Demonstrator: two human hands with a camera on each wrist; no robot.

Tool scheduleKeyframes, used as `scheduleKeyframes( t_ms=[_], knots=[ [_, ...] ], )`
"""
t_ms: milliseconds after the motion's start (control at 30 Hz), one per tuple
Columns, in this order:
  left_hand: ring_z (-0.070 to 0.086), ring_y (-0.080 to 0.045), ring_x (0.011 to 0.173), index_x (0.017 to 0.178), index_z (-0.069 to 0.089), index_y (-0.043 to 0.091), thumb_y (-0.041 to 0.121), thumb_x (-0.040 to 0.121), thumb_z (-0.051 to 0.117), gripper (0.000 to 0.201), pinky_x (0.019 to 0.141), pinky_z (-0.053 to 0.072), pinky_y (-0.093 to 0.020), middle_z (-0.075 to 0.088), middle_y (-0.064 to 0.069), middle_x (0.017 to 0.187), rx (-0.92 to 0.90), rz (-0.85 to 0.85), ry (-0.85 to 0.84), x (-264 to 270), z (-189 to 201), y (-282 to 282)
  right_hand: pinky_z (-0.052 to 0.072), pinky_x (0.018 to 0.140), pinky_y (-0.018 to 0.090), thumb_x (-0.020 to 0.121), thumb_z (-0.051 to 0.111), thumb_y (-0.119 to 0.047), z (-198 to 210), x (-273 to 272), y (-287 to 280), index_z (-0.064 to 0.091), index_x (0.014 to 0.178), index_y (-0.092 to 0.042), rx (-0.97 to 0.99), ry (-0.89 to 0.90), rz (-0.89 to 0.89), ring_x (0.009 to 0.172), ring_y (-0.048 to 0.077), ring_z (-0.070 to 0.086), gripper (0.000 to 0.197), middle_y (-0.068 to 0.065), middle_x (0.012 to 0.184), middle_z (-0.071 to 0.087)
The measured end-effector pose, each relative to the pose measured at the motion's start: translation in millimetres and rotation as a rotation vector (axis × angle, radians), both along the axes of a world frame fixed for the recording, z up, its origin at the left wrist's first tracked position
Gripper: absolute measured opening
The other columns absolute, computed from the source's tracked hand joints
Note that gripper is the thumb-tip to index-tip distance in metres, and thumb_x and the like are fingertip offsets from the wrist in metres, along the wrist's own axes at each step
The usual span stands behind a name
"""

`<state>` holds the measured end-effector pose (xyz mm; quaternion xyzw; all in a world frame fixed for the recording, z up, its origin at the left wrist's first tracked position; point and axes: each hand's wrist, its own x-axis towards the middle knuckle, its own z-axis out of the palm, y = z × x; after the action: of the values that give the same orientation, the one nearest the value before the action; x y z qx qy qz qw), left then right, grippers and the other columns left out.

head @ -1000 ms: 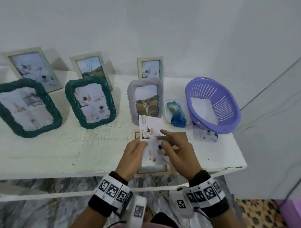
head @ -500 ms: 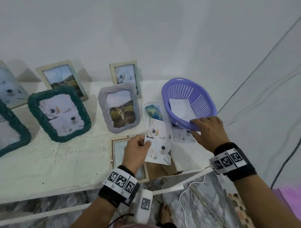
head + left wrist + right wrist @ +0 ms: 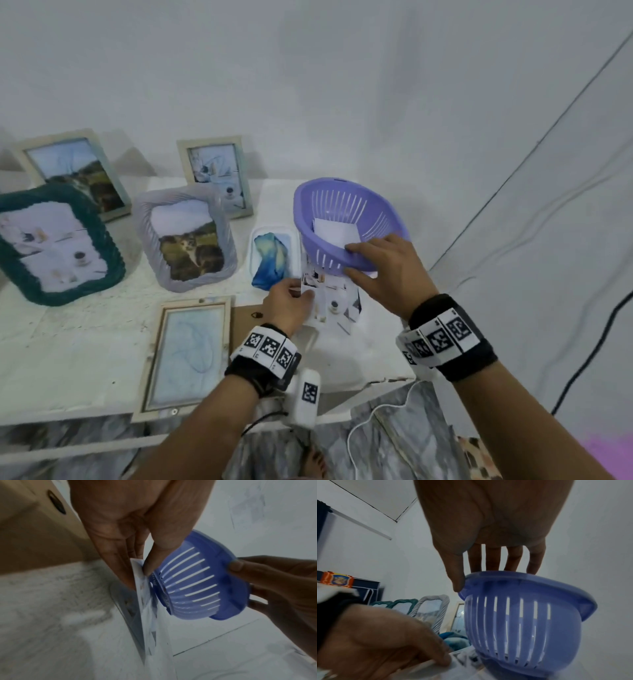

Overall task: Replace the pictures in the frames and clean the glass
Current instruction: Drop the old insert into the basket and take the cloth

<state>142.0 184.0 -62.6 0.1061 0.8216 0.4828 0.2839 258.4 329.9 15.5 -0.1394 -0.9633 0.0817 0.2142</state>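
Presently, a printed photo (image 3: 329, 301) is pinched between thumb and fingers of the left hand (image 3: 291, 306) just under the tilted purple basket (image 3: 346, 209), whose near rim is gripped by the right hand (image 3: 383, 270), while an opened frame (image 3: 186, 353) lies flat on the white table (image 3: 68, 342).

The green frame (image 3: 54, 246) runs off the head view's left edge, and the basket (image 3: 346, 226) hides the right hand's fingers (image 3: 359, 248).
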Motion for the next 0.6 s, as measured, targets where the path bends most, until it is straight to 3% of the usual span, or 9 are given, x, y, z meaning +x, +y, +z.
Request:
scheduleKeyframes(
  t_ms=[133, 300, 433, 533, 600],
  knots=[
    [0.060, -0.028, 0.113, 0.121, 0.064, 0.011, 0.027, 0.089, 0.069, 0.036, 0.097, 0.044, -0.032, 0.068, -0.007, 0.119, -0.069, 0.032, 0.023, -3, 0, 15, 0.040, 0.069, 0.035, 0.077, 0.066, -0.044, -19, 7, -10, 0.072, 0.101, -0.019, 0.017, 0.044, 0.040, 0.071, 0.028, 0.054, 0.035, -0.003, 0.078, 0.066],
    [0.062, -0.031, 0.110, 0.120, 0.067, 0.012, 0.030, 0.091, 0.065, 0.034, 0.090, 0.045, -0.033, 0.070, -0.008, 0.116, -0.111, -0.026, 0.089, -1, -6, 14, 0.043, 0.068, 0.037, 0.077, 0.065, -0.043, -34, 10, -19, 0.070, 0.098, -0.021, 0.055, 0.064, 0.069, 0.070, 0.026, 0.051, 0.031, -0.004, 0.076, 0.062],
    [0.063, -0.034, 0.101, 0.102, 0.073, 0.014, 0.026, 0.092, 0.062, 0.018, 0.086, 0.050, -0.037, 0.073, -0.011, 0.102, -0.147, -0.046, 0.165, 0, -6, 13, 0.043, 0.069, 0.037, 0.079, 0.058, -0.046, -40, 11, -23, 0.069, 0.099, -0.022, 0.025, 0.040, 0.065, 0.072, 0.026, 0.051, 0.033, -0.006, 0.077, 0.061],
    [0.063, -0.036, 0.093, 0.091, 0.072, 0.009, 0.023, 0.094, 0.059, 0.020, 0.076, 0.047, -0.034, 0.072, -0.014, 0.094, -0.180, -0.084, 0.198, 1, -4, 12, 0.041, 0.070, 0.036, 0.080, 0.060, -0.046, -43, 10, -24, 0.068, 0.101, -0.023, 0.022, -0.005, 0.075, 0.074, 0.025, 0.050, 0.032, -0.007, 0.079, 0.060],
    [0.063, -0.036, 0.090, 0.088, 0.071, 0.005, 0.022, 0.093, 0.059, 0.022, 0.075, 0.048, -0.035, 0.071, -0.016, 0.090, -0.182, -0.102, 0.190, 1, -3, 11, 0.042, 0.070, 0.037, 0.079, 0.063, -0.044, -44, 11, -25, 0.067, 0.101, -0.023, 0.015, -0.028, 0.077, 0.074, 0.024, 0.050, 0.031, -0.007, 0.079, 0.060]
  ],
)
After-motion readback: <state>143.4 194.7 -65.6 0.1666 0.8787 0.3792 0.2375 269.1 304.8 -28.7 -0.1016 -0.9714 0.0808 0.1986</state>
